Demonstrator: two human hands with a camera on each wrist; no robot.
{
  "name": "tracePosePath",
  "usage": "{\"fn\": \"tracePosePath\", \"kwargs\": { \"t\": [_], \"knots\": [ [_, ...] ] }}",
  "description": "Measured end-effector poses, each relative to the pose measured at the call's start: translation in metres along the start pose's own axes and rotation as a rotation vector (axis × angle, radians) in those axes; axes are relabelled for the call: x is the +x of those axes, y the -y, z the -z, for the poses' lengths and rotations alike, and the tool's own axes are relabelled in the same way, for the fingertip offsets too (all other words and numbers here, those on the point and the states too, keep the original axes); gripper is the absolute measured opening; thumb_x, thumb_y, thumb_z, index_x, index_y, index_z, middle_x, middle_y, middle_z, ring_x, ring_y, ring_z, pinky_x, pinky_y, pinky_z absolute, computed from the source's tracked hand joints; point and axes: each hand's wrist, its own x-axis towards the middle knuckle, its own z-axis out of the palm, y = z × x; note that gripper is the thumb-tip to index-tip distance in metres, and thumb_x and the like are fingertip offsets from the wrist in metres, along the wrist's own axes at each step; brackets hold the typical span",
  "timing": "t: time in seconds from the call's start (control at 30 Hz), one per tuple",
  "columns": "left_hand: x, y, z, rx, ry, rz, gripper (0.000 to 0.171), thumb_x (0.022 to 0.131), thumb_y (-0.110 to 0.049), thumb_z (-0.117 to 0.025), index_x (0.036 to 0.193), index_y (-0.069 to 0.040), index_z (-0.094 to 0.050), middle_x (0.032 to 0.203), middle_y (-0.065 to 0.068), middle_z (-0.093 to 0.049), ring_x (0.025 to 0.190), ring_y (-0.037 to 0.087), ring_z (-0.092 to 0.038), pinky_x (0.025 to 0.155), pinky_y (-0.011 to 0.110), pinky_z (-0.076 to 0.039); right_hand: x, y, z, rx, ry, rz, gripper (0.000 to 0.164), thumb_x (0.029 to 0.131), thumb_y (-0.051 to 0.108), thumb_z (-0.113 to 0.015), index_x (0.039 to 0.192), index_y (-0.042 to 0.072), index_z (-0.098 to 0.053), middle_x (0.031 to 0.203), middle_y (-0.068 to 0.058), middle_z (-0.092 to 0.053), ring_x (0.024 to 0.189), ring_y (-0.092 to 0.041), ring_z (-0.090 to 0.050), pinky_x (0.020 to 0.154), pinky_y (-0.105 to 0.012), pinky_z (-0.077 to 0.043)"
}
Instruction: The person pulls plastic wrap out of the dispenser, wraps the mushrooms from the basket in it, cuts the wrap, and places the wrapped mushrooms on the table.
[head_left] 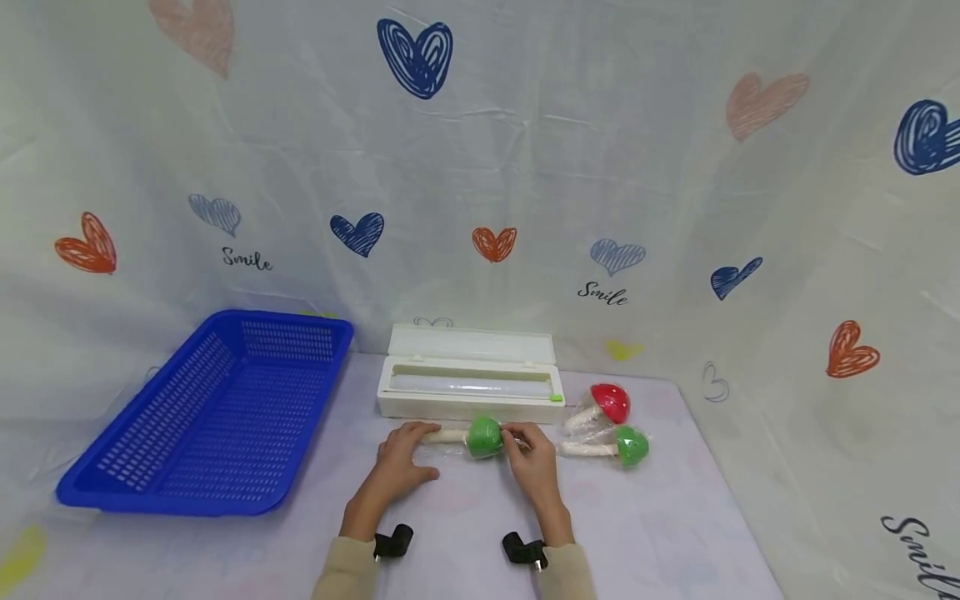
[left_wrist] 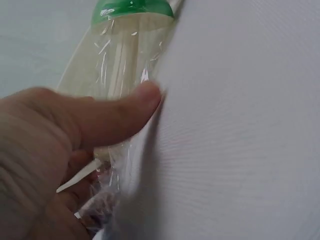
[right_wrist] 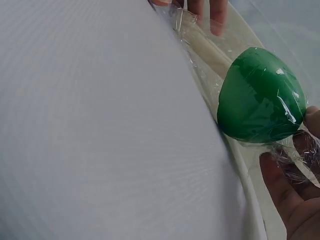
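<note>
A toy mushroom with a green cap (head_left: 483,437) and pale stem lies sideways on the table in clear plastic wrap. My left hand (head_left: 401,458) curls around the stem's end, fingers on the far side and thumb stretched out on the near side. Crumpled wrap (left_wrist: 112,185) shows by its fingers in the left wrist view. At the cap's right, my right hand (head_left: 534,462) pinches the gathered film (right_wrist: 295,162) beyond the green cap (right_wrist: 260,97). Just behind the mushroom stands an open white cling-film dispenser (head_left: 468,406) with a roll inside.
Right of the hands lie two more wrapped mushrooms, one with a red cap (head_left: 611,403) and another with a green cap (head_left: 632,447). A blue perforated basket (head_left: 168,502) stands at the left. Behind the table hangs a white curtain (head_left: 480,150) printed with hearts.
</note>
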Motion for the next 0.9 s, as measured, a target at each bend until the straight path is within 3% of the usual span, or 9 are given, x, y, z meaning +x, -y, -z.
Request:
{"fn": "tracePosePath", "kwargs": {
  "t": [0.17,0.33,0.5,0.6,0.7,0.8,0.9],
  "knots": [
    [-0.003,0.005,0.001,-0.123,-0.091,-0.010,0.059,0.078,0.010,-0.081,0.131,-0.011,-0.068,0.133,0.014,-0.065,0.120,0.035,-0.061,0.101,0.052,-0.050,0.002,0.001,0.005,-0.005,0.022,-0.045,0.011,0.092,0.003,-0.075,0.103,0.005,-0.075,0.101,-0.011,-0.074,0.090,-0.027,-0.074,0.073,-0.025,-0.061],
    [-0.010,0.011,0.005,-0.190,-0.160,-0.006,0.039,0.085,-0.001,-0.081,0.121,-0.015,-0.074,0.111,0.000,-0.077,0.105,0.022,-0.068,0.089,0.037,-0.052,0.004,0.003,0.014,0.029,0.074,-0.121,0.012,0.093,0.007,-0.076,0.103,0.001,-0.074,0.095,-0.015,-0.075,0.068,-0.013,-0.070,0.054,-0.024,-0.057],
    [-0.016,0.017,0.008,-0.228,-0.168,0.004,0.017,0.089,-0.010,-0.080,0.105,-0.014,-0.078,0.099,0.000,-0.079,0.094,0.015,-0.072,0.084,0.029,-0.056,0.003,0.004,0.019,0.010,0.155,-0.192,0.007,0.094,0.010,-0.075,0.095,0.003,-0.074,0.078,-0.013,-0.072,0.052,-0.006,-0.058,0.045,-0.021,-0.049],
    [-0.017,0.020,0.008,-0.301,-0.142,0.052,0.011,0.090,-0.010,-0.079,0.101,-0.011,-0.077,0.097,0.003,-0.078,0.078,0.012,-0.070,0.069,0.027,-0.057,0.003,0.006,0.023,-0.013,0.205,-0.198,0.007,0.096,0.015,-0.074,0.096,0.008,-0.076,0.083,-0.009,-0.074,0.062,-0.008,-0.064,0.055,-0.022,-0.053],
    [-0.018,0.024,0.009,-0.360,-0.128,0.124,0.010,0.089,-0.010,-0.080,0.099,-0.010,-0.077,0.094,0.005,-0.078,0.070,0.012,-0.069,0.063,0.026,-0.057,0.002,0.008,0.028,-0.058,0.267,-0.159,0.010,0.095,0.016,-0.074,0.104,0.012,-0.077,0.097,-0.006,-0.077,0.086,-0.015,-0.071,0.074,-0.027,-0.057],
    [-0.018,0.028,0.013,-0.352,-0.121,0.153,0.010,0.088,-0.017,-0.083,0.096,-0.013,-0.079,0.097,0.003,-0.079,0.080,0.012,-0.071,0.071,0.024,-0.057,0.002,0.007,0.032,-0.088,0.317,-0.128,0.014,0.093,0.014,-0.075,0.107,0.014,-0.077,0.108,-0.004,-0.077,0.105,-0.021,-0.070,0.089,-0.035,-0.057],
    [-0.018,0.030,0.016,-0.326,-0.089,0.152,0.020,0.082,-0.019,-0.088,0.100,-0.016,-0.080,0.107,0.002,-0.078,0.097,0.012,-0.071,0.082,0.022,-0.055,0.001,0.003,0.033,-0.077,0.334,-0.147,0.009,0.093,0.010,-0.075,0.102,0.011,-0.076,0.104,-0.007,-0.077,0.102,-0.017,-0.072,0.090,-0.032,-0.058]
  ]
}}
